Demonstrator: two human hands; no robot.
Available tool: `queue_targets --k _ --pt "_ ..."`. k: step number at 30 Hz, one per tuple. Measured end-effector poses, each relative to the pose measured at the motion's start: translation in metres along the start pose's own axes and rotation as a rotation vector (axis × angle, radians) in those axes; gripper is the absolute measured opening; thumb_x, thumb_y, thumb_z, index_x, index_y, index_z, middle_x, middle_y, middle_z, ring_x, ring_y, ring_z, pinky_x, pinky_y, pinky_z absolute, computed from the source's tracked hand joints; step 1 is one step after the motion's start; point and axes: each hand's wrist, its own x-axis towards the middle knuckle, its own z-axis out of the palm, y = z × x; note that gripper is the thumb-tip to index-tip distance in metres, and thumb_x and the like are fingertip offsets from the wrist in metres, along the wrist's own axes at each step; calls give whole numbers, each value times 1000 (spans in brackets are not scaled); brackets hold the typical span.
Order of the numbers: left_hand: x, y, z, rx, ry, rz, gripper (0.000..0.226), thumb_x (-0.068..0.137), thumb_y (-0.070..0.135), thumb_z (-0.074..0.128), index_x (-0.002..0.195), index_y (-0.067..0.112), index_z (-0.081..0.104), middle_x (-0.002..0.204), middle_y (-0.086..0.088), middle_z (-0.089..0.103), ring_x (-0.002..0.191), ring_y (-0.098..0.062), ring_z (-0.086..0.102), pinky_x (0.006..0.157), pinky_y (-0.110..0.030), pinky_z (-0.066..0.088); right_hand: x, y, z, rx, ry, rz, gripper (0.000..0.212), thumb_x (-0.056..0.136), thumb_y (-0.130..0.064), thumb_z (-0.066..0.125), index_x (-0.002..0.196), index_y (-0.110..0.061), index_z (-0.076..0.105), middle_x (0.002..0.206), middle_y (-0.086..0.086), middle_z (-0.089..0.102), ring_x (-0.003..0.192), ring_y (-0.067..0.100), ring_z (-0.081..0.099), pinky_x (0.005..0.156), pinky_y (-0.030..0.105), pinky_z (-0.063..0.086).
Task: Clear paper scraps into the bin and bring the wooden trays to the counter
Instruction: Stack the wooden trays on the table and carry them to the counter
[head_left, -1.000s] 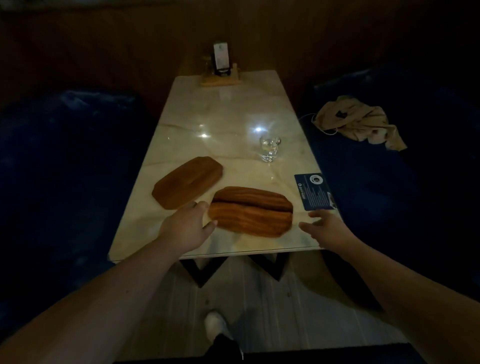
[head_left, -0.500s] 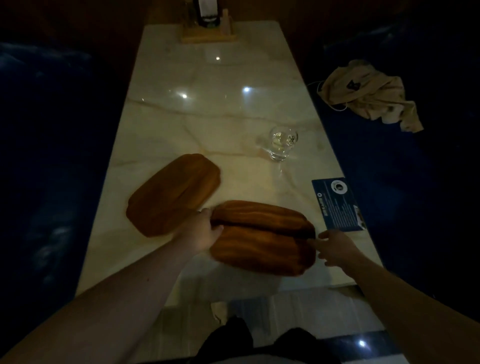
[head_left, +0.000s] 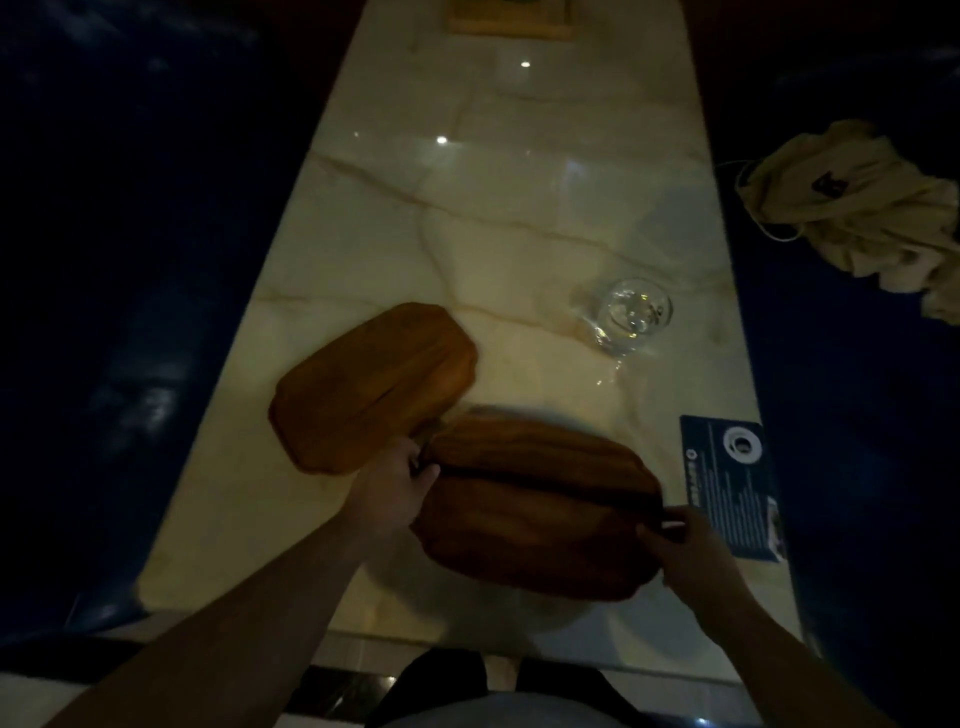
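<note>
The near brown oblong wooden tray (head_left: 540, 506) is gripped at both ends: left hand (head_left: 396, 480), right hand (head_left: 680, 543). Compared with half a second earlier, the right hand's fingers are now closed over its edge. Two trays are counted; the far wooden tray (head_left: 371, 387) lies diagonally, touching it. The near tray's long axis runs across the marble table (head_left: 467, 208).

One head cam, up high, looks fwd and steeply down at the table (head_left: 395, 218), close to its near end.
</note>
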Motion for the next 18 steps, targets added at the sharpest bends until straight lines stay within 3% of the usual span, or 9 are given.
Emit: queue_targets --k 3,8,12,14,18 --pt "0 -13 -21 -66 113 -62 32 88 36 59 106 10 55 96 -1 53 89 -20 53 73 -30 39 21 -32 12 55 -27 -97 27 87 -21 67 109 -17 53 97 10 64 80 25 64 57 33 49" --pt "3 -49 -62 -228 230 -198 33 90 35 57 108 8 56 104 -13 62 93 -32 59 81 -48 50 45 -102 58 52 -110 -259 33 82 -14 72 111 -16 57 97 8 65 87 26 65 69 39 55" --pt "6 -82 -85 -298 326 -269 20 87 29 62 95 13 51 92 -12 59 85 -31 59 72 -44 51 62 -155 103 -39 -135 -386 24 81 -13 71 104 -13 63 95 6 67 86 23 66 69 31 51" --pt "9 -97 -95 -327 342 -326 22 85 27 65 92 12 51 86 -11 59 81 -32 61 68 -44 54 69 -177 123 -102 -150 -427 33 83 -15 70 114 -10 62 101 6 66 88 22 64 69 29 49" --pt "17 -114 -102 -375 318 -374 27 81 28 70 91 14 49 89 -14 61 79 -31 63 70 -49 56 79 -207 145 -135 -150 -419 44 84 -14 69 125 -9 55 109 8 61 96 26 61 80 37 53"
